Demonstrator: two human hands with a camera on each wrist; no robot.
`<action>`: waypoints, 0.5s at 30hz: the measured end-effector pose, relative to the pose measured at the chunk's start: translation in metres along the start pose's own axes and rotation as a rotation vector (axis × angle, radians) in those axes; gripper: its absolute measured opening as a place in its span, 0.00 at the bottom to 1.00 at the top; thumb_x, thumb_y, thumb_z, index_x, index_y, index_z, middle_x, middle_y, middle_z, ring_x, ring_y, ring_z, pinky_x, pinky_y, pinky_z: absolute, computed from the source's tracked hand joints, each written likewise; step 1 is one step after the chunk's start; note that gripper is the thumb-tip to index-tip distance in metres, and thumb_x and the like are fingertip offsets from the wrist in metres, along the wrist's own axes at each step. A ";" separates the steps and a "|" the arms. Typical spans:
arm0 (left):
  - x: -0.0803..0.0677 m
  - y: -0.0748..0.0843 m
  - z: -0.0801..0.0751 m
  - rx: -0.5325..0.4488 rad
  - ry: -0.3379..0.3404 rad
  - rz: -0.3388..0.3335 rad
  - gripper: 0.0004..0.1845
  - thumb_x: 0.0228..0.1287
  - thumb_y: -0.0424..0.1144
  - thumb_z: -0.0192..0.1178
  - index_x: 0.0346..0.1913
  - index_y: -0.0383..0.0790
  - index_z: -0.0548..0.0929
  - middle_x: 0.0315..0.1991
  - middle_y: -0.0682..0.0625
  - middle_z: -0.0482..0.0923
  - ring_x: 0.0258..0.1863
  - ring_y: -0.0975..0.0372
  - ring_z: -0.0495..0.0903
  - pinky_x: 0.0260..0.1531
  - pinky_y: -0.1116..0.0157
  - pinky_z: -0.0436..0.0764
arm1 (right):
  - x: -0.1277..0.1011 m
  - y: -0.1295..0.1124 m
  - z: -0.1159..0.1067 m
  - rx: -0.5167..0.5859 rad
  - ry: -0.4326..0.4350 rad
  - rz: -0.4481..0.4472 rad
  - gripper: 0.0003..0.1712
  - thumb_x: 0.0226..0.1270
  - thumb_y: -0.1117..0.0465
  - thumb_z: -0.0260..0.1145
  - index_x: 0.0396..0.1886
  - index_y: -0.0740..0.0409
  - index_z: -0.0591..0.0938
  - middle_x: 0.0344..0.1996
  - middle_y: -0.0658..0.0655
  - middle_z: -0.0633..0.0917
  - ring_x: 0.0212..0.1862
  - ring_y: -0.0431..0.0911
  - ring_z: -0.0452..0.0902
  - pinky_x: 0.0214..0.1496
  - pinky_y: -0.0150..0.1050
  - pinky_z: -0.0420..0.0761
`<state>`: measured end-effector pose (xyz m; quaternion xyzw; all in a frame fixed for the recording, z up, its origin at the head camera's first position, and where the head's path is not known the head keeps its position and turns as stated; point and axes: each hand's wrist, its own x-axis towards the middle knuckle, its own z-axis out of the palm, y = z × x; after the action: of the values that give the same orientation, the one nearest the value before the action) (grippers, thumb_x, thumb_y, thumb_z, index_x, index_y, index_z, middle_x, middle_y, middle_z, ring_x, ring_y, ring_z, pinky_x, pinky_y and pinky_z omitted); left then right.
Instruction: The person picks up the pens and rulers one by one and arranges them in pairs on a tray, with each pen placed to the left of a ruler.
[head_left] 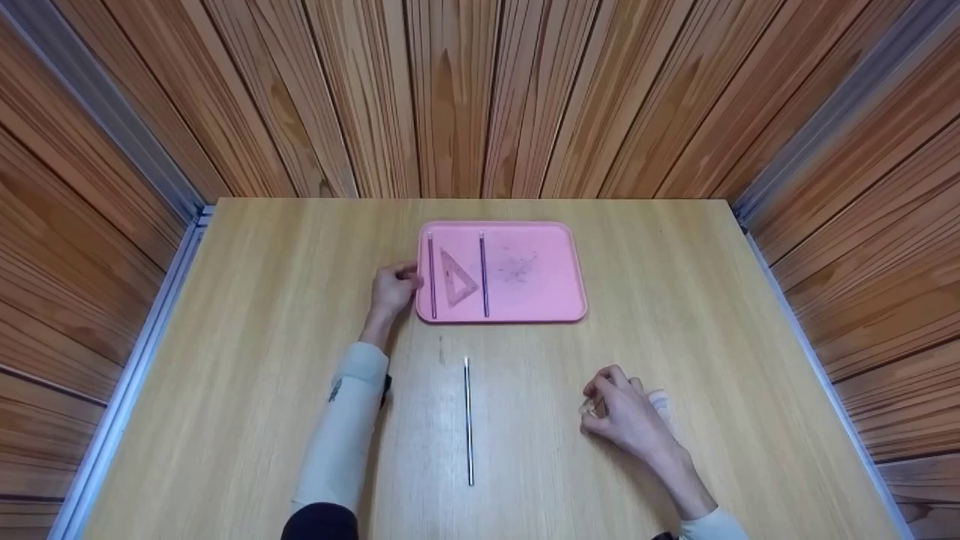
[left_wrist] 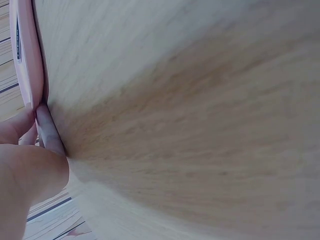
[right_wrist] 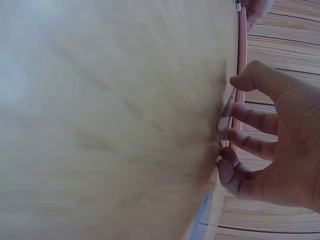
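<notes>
My left hand point(head_left: 393, 288) grips the left rim of a pink tray point(head_left: 555, 307); in the left wrist view the fingers point(left_wrist: 49, 131) pinch its edge. On the tray lie a dark reddish pencil point(head_left: 432, 277), a clear set square point(head_left: 471, 288) and a dark blue pencil point(head_left: 484, 277). Above the table at the right, my right hand point(head_left: 622, 412) has curled fingers. The right wrist view shows them pinching a thin, clear, flat piece point(right_wrist: 226, 114); its full shape is hidden. Between the forearms a dark, shiny pencil point(head_left: 469, 424) lies on the table, its white end toward the tray.
The wooden table point(head_left: 262, 337) is bounded by wood-panel walls point(head_left: 450, 97) at the back and sides. Metal rails point(head_left: 142, 345) run along its sides. Grey smudges mark the right part of the tray. Something whitish point(head_left: 660, 403) shows beside the right hand, too unclear to identify.
</notes>
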<state>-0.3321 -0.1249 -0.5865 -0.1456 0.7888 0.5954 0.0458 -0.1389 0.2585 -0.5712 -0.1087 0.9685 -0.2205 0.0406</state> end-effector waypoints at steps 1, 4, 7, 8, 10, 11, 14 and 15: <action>0.000 0.000 0.000 -0.005 0.000 -0.003 0.21 0.67 0.29 0.58 0.62 0.39 0.80 0.47 0.44 0.81 0.47 0.56 0.78 0.47 0.65 0.78 | 0.000 0.000 -0.001 -0.002 0.003 -0.008 0.16 0.47 0.58 0.74 0.39 0.51 0.83 0.49 0.54 0.77 0.42 0.51 0.70 0.44 0.42 0.69; 0.000 0.000 -0.001 0.009 0.007 0.013 0.20 0.66 0.30 0.58 0.60 0.38 0.81 0.47 0.42 0.82 0.46 0.56 0.79 0.44 0.67 0.77 | -0.001 0.001 -0.002 0.001 0.007 -0.026 0.16 0.48 0.60 0.73 0.39 0.51 0.83 0.51 0.54 0.78 0.44 0.50 0.72 0.47 0.43 0.69; 0.000 0.000 -0.001 0.030 0.013 0.033 0.18 0.66 0.30 0.59 0.59 0.37 0.83 0.46 0.40 0.83 0.45 0.56 0.79 0.41 0.69 0.76 | -0.002 0.002 -0.002 0.011 0.000 -0.027 0.15 0.49 0.60 0.73 0.39 0.50 0.82 0.53 0.54 0.79 0.46 0.50 0.72 0.47 0.42 0.70; 0.000 0.000 -0.001 0.036 0.015 0.040 0.18 0.66 0.30 0.59 0.58 0.36 0.83 0.45 0.40 0.83 0.44 0.56 0.79 0.40 0.69 0.75 | -0.002 0.002 -0.002 0.015 -0.002 -0.025 0.15 0.49 0.60 0.73 0.39 0.49 0.82 0.53 0.54 0.79 0.46 0.50 0.72 0.47 0.42 0.70; 0.000 0.000 -0.001 0.033 0.013 0.037 0.18 0.66 0.30 0.59 0.58 0.37 0.83 0.45 0.40 0.83 0.44 0.57 0.78 0.40 0.69 0.75 | -0.002 0.002 -0.002 0.019 -0.007 -0.021 0.15 0.50 0.59 0.73 0.39 0.49 0.82 0.51 0.52 0.79 0.44 0.48 0.70 0.45 0.40 0.68; 0.000 0.000 -0.001 0.031 0.012 0.034 0.18 0.66 0.30 0.59 0.58 0.37 0.83 0.45 0.41 0.83 0.44 0.57 0.78 0.40 0.69 0.75 | -0.002 0.003 -0.001 0.023 -0.006 -0.022 0.15 0.50 0.59 0.73 0.39 0.49 0.82 0.50 0.51 0.79 0.43 0.47 0.70 0.44 0.40 0.67; 0.000 0.000 -0.001 0.025 0.007 0.024 0.19 0.66 0.30 0.59 0.59 0.37 0.82 0.46 0.41 0.82 0.45 0.57 0.78 0.42 0.68 0.76 | -0.001 0.003 -0.001 0.030 -0.007 -0.021 0.16 0.49 0.59 0.74 0.39 0.48 0.82 0.47 0.49 0.78 0.41 0.46 0.67 0.42 0.38 0.65; 0.000 0.000 -0.001 0.022 0.005 0.018 0.19 0.66 0.30 0.58 0.59 0.38 0.82 0.46 0.41 0.82 0.45 0.57 0.78 0.43 0.67 0.76 | -0.001 0.003 -0.001 0.032 -0.007 -0.020 0.15 0.50 0.58 0.74 0.39 0.48 0.82 0.47 0.48 0.78 0.41 0.46 0.67 0.42 0.38 0.65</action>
<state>-0.3323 -0.1255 -0.5860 -0.1397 0.7968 0.5865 0.0402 -0.1389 0.2615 -0.5717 -0.1185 0.9635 -0.2361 0.0437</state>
